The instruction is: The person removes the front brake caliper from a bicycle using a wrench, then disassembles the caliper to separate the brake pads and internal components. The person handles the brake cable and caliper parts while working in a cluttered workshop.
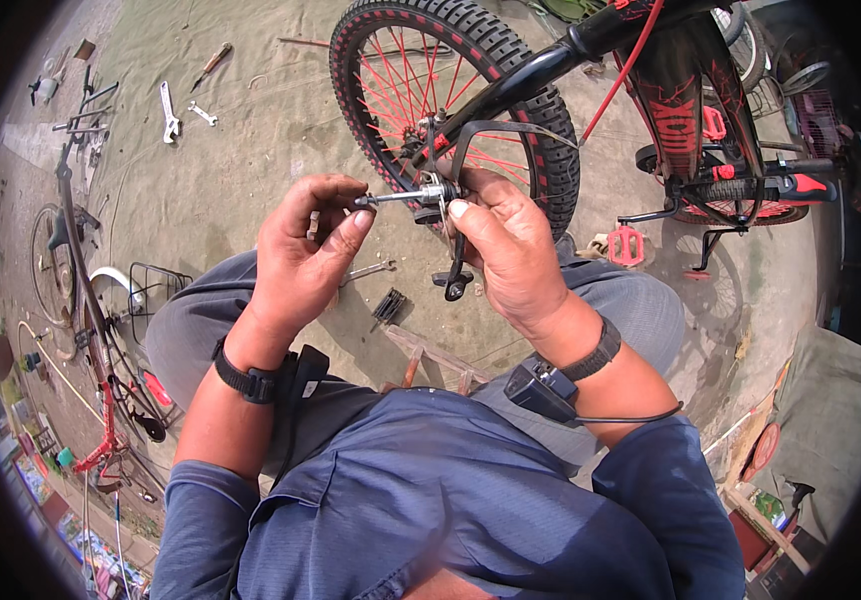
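In front of the bike's front wheel (460, 60), I hold up a bicycle caliper brake (462, 150) with curved black arms. My right hand (515, 245) grips it at its pivot, thumb on the near side. A silver bolt (395, 197) sticks out of the pivot toward the left. My left hand (305, 250) pinches the bolt's far end, where a small dark piece (363, 202) sits at the fingertips. Another small metal piece (313, 225) shows within the curled left fingers; its kind is not clear. A black brake shoe (455, 285) hangs below the right thumb.
On the ground sheet lie an adjustable wrench (168, 112), a small spanner (203, 114), a wooden-handled tool (213, 65), another spanner (368, 271) and a black pedal (390, 306). The black-and-red bike frame (665, 110) stands at right. An older bicycle (75, 240) is at left.
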{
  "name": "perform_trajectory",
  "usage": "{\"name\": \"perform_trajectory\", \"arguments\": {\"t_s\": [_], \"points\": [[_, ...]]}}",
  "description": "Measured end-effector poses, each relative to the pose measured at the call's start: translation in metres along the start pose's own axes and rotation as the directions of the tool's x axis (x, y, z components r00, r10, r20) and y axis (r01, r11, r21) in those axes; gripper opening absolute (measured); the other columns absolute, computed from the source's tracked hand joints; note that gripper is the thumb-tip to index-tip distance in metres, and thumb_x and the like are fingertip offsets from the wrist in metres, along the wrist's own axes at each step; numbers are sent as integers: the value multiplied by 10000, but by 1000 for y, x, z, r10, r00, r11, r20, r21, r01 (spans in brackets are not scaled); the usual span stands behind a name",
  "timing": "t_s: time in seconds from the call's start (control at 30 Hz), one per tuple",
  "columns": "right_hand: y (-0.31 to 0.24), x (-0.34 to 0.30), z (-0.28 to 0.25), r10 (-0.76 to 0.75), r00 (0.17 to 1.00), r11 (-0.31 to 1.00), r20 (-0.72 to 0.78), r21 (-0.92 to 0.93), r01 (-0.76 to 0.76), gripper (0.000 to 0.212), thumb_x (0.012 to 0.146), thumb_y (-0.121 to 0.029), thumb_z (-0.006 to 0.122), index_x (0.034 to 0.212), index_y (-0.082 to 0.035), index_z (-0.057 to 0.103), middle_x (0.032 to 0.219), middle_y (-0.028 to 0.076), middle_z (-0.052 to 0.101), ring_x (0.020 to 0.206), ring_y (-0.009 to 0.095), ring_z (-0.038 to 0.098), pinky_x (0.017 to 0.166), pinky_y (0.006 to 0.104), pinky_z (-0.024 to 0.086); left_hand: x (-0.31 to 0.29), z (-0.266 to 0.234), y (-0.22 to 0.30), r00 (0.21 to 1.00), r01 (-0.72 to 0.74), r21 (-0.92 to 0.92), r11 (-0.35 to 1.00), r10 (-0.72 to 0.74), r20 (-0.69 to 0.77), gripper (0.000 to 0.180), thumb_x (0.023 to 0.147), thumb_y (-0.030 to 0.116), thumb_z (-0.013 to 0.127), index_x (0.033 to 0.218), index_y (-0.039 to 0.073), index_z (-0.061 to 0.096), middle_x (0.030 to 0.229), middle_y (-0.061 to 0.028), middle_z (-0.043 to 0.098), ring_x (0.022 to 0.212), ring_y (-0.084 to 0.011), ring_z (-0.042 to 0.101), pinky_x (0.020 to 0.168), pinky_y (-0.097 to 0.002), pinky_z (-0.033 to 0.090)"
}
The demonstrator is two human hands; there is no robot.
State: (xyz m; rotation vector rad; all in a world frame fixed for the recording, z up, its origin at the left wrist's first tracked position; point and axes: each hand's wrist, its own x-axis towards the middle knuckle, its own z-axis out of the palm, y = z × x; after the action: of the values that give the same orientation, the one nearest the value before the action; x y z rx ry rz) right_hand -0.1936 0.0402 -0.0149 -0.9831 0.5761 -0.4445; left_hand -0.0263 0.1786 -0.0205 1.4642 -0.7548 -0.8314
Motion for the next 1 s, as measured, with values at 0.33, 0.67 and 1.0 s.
{"name": "perform_trajectory", "arguments": {"t_s": [0.33,0.67,1.0], "points": [[3,0,0,-25,1000,1000,5,-7,25,337,957,-75,578,1281,21,577,879,-45,544,737,11,450,639,188,376,-1,-2,0,1000,-3,20,1000,3,9,188,953,45,680,1126,-3,625,984,5,602,817,-31,530,715,-204,444],[3,1,0,-36,999,999,34,-12,37,345,940,-45,590,1280,12,568,915,-35,528,788,27,456,670,196,392,0,-2,1,1000,-3,42,999,3,14,171,973,98,670,1106,-1,626,942,-7,633,827,-49,559,734,-211,458],[-3,-3,0,-10,998,1000,55,-14,11,400,912,-19,572,1310,16,548,955,-16,530,816,40,464,682,205,401,-1,-3,-3,1000,-11,33,999,12,-16,170,958,93,689,1091,2,634,980,-22,646,807,-45,554,710,-212,449]]}}
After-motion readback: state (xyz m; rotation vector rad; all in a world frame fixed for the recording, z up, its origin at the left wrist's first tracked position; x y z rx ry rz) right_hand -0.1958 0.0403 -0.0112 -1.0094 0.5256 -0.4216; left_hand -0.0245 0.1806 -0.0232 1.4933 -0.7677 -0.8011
